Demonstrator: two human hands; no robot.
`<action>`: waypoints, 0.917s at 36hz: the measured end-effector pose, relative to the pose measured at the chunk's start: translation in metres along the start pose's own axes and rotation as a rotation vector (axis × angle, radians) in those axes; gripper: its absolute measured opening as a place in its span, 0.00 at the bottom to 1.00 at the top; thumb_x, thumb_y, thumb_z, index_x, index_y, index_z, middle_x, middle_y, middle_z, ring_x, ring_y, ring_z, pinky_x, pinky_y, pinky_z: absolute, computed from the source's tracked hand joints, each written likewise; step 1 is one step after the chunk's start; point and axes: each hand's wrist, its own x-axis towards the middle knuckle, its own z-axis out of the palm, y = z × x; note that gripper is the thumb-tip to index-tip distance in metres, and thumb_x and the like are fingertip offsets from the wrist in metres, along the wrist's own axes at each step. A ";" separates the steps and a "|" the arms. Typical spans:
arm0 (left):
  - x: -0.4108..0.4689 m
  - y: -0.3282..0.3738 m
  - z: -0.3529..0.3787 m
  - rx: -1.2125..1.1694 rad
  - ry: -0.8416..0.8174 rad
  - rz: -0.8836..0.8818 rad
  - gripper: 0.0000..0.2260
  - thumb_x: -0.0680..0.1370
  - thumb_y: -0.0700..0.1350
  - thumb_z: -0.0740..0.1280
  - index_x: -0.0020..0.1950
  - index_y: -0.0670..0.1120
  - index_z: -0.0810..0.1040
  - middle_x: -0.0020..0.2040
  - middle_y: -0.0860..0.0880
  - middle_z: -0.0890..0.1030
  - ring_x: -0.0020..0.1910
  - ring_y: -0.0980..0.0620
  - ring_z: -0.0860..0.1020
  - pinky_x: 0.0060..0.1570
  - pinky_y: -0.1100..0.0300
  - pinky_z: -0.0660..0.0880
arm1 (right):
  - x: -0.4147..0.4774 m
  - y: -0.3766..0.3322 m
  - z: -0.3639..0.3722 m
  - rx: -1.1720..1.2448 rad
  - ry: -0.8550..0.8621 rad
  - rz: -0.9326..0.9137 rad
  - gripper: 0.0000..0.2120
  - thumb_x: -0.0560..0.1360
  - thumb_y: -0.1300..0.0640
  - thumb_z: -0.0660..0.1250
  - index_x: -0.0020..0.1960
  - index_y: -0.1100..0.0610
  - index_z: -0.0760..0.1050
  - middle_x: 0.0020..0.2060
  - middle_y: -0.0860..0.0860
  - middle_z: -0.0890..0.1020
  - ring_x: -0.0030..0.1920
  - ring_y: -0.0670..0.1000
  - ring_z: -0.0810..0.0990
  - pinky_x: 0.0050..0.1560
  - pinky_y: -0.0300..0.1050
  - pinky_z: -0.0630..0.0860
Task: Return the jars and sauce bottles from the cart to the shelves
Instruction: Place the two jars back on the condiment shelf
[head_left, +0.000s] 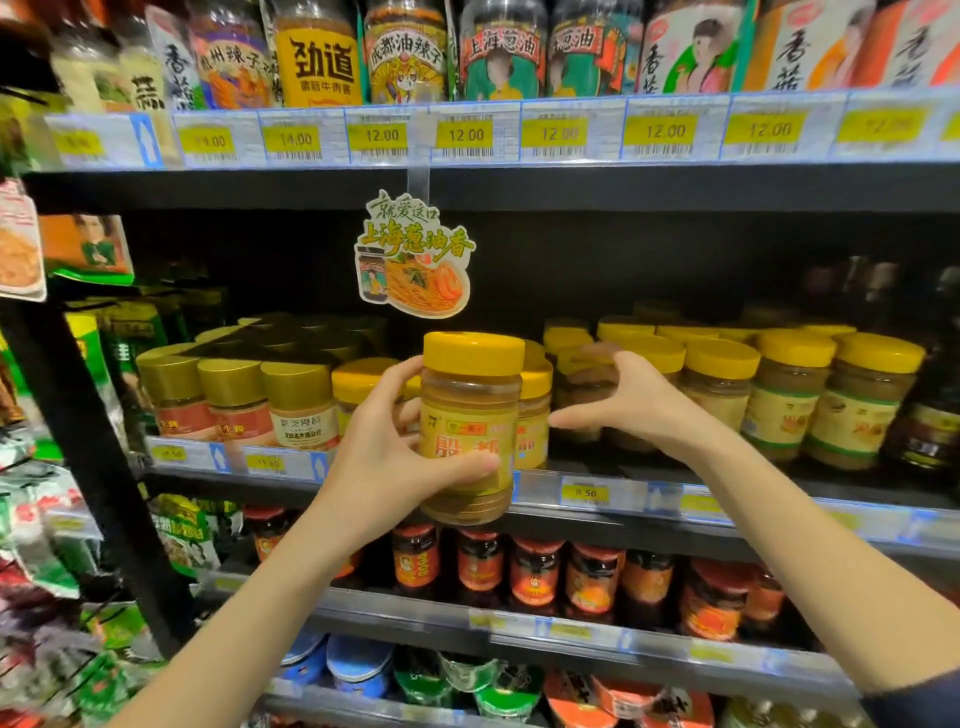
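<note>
I have the clear plastic jar with a yellow screw lid and yellow label (470, 431) in my left hand (384, 447). The grip is clamped round the lower body, thumb across the label and fingers wrapped behind. The jar is upright, in the air just in front of the middle shelf (587, 493), level with the row of matching yellow-lidded jars (722, 389).

My right hand (639, 400) is spread in a wide curve near those shelved jars, thumb and fingers apart and gripping nothing that I can see. It is too blurred to tell whether the fingertips touch one.

The jar looks full of pale yellow granules, so I expect moderate weight, sitting low. The wall should be stiff but smooth, and the glossy label is probably slippery. I'd keep hold at mid-body, below the ribbed shoulder, rather than by the lid, which could turn. Plastic should survive a knock, but a nudge could topple the close-packed neighbours.
</note>
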 end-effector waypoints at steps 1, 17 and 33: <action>0.003 0.001 0.004 -0.010 -0.004 0.004 0.43 0.54 0.54 0.76 0.66 0.58 0.63 0.56 0.56 0.79 0.53 0.56 0.80 0.49 0.63 0.79 | -0.009 -0.009 -0.012 0.068 0.001 -0.033 0.48 0.53 0.46 0.80 0.69 0.52 0.64 0.61 0.48 0.75 0.59 0.50 0.77 0.59 0.51 0.76; 0.031 0.022 0.098 -0.112 -0.073 0.121 0.42 0.59 0.44 0.80 0.67 0.55 0.63 0.49 0.60 0.79 0.48 0.66 0.80 0.46 0.69 0.77 | -0.055 -0.061 -0.069 -0.076 -0.042 -0.068 0.42 0.53 0.35 0.72 0.64 0.50 0.72 0.51 0.47 0.80 0.50 0.45 0.80 0.42 0.39 0.79; 0.040 0.023 0.101 0.031 -0.115 0.208 0.36 0.62 0.55 0.77 0.65 0.60 0.61 0.55 0.62 0.77 0.54 0.62 0.78 0.54 0.60 0.78 | -0.045 -0.062 -0.074 -0.057 0.084 -0.074 0.26 0.61 0.47 0.76 0.56 0.55 0.77 0.47 0.51 0.82 0.48 0.48 0.81 0.45 0.46 0.81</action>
